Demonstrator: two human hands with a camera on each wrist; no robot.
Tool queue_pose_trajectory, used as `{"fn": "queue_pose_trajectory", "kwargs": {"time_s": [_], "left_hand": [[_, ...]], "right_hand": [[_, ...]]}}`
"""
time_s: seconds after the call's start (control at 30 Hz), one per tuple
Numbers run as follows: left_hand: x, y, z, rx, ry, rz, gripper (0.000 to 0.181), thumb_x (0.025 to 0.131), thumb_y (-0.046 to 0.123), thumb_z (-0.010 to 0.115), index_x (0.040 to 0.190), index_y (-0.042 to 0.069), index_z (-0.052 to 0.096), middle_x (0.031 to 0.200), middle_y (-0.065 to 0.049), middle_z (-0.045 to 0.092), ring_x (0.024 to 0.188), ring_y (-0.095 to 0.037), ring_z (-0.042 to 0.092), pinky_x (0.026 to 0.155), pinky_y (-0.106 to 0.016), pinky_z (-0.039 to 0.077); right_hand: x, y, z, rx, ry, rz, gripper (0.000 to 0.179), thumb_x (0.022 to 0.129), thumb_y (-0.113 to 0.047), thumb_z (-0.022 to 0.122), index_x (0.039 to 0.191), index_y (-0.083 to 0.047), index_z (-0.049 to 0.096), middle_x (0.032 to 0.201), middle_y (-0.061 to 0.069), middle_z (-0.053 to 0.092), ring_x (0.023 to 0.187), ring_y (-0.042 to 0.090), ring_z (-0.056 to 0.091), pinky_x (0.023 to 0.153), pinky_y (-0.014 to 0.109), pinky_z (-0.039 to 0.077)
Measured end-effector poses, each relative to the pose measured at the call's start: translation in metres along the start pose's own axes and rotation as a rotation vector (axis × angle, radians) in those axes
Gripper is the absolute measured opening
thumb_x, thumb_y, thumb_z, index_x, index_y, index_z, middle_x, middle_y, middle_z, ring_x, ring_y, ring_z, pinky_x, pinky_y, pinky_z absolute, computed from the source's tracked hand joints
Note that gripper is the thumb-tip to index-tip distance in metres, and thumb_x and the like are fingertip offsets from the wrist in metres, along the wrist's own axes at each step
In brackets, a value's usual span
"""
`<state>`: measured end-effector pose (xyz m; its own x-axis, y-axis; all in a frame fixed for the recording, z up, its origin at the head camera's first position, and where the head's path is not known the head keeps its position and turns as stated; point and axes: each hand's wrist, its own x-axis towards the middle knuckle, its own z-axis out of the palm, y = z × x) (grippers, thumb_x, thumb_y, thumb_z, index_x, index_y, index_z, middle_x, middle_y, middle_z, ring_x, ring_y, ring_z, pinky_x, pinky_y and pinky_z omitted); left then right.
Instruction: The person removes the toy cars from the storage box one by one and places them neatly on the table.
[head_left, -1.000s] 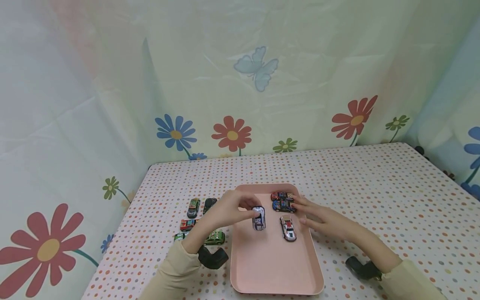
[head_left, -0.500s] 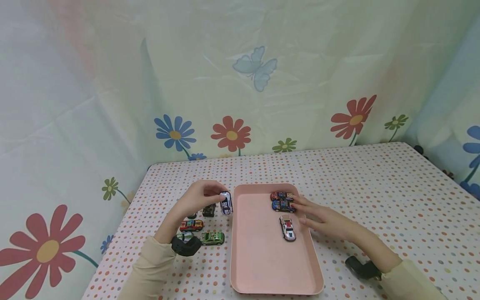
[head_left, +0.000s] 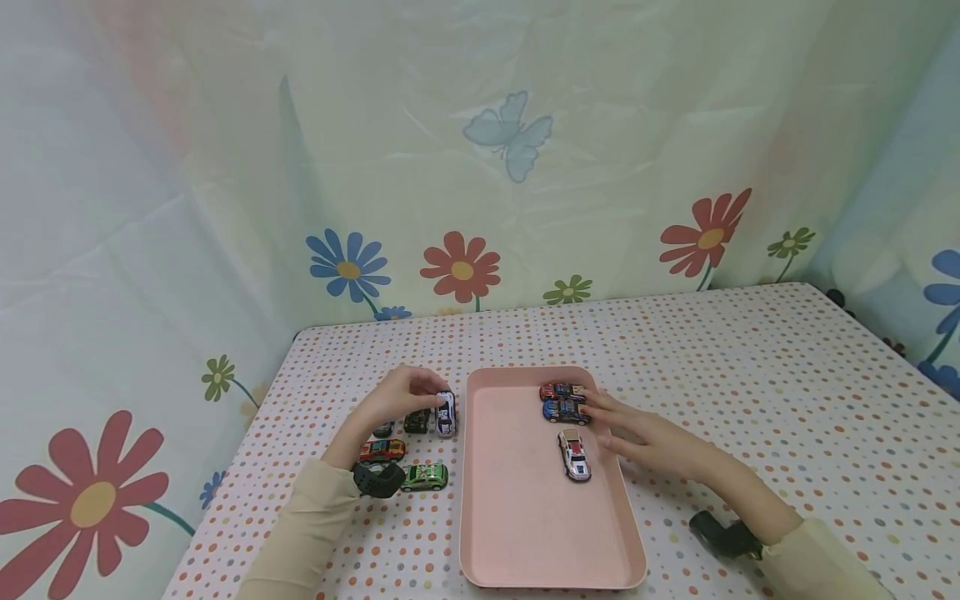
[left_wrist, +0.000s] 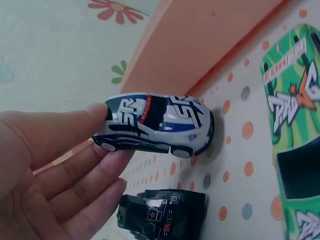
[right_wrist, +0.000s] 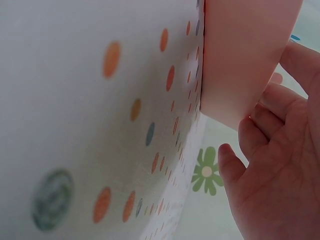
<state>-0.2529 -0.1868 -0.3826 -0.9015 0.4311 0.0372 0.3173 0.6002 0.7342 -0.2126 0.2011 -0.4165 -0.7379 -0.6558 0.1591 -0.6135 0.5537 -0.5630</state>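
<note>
The left hand (head_left: 396,396) pinches a white-and-blue toy car (head_left: 447,418) between thumb and fingers, just left of the pink tray (head_left: 525,529); whether the car touches the table (head_left: 750,392) is hard to tell. A black car (left_wrist: 167,215) stands just left of it, with a green car (head_left: 425,477) nearer and a red-and-yellow car (head_left: 384,451) nearer and farther left. The right hand (head_left: 648,442) rests on the tray's right rim, fingers extended toward a blue car (head_left: 562,411) and a red car (head_left: 559,391) at the far right inside; a white-and-red car (head_left: 574,457) lies nearer.
</note>
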Motion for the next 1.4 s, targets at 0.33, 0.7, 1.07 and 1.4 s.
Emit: {"fn": "queue_pose_trajectory", "kwargs": {"time_s": [0.33, 0.7, 1.07, 1.4], "left_hand": [[0.005, 0.001, 0.003, 0.058, 0.021, -0.050, 0.017, 0.086, 0.013, 0.070, 0.100, 0.005, 0.069, 0.087, 0.001, 0.065, 0.084, -0.015, 0.061, 0.077, -0.035, 0.050], [0.013, 0.004, 0.004, 0.175, 0.004, -0.013, 0.016, 0.086, 0.013, 0.069, 0.100, 0.005, 0.070, 0.088, 0.000, 0.067, 0.082, -0.015, 0.062, 0.076, -0.035, 0.051], [0.024, -0.003, 0.004, 0.177, -0.020, -0.046, 0.017, 0.088, 0.011, 0.067, 0.102, 0.002, 0.071, 0.096, -0.005, 0.068, 0.087, -0.018, 0.063, 0.078, -0.034, 0.051], [0.028, -0.010, 0.004, 0.166, -0.033, -0.106, 0.020, 0.089, 0.011, 0.065, 0.105, 0.001, 0.070, 0.098, -0.006, 0.068, 0.090, -0.019, 0.062, 0.081, -0.035, 0.050]], "right_hand": [[0.000, 0.001, 0.001, -0.021, 0.011, -0.021, 0.049, 0.098, -0.030, 0.049, 0.139, -0.002, 0.044, 0.148, 0.015, 0.029, 0.133, 0.036, 0.024, 0.100, 0.053, 0.028], [0.000, 0.001, 0.001, -0.027, 0.012, -0.017, 0.049, 0.098, -0.030, 0.050, 0.139, -0.003, 0.045, 0.148, 0.014, 0.029, 0.134, 0.035, 0.024, 0.100, 0.054, 0.028], [0.001, -0.001, 0.000, -0.008, -0.001, -0.011, 0.048, 0.099, -0.028, 0.049, 0.139, -0.002, 0.044, 0.148, 0.015, 0.028, 0.134, 0.036, 0.023, 0.101, 0.054, 0.027], [0.001, -0.002, 0.001, -0.005, 0.003, 0.000, 0.049, 0.098, -0.030, 0.049, 0.138, -0.002, 0.045, 0.148, 0.016, 0.028, 0.134, 0.037, 0.023, 0.101, 0.054, 0.026]]}}
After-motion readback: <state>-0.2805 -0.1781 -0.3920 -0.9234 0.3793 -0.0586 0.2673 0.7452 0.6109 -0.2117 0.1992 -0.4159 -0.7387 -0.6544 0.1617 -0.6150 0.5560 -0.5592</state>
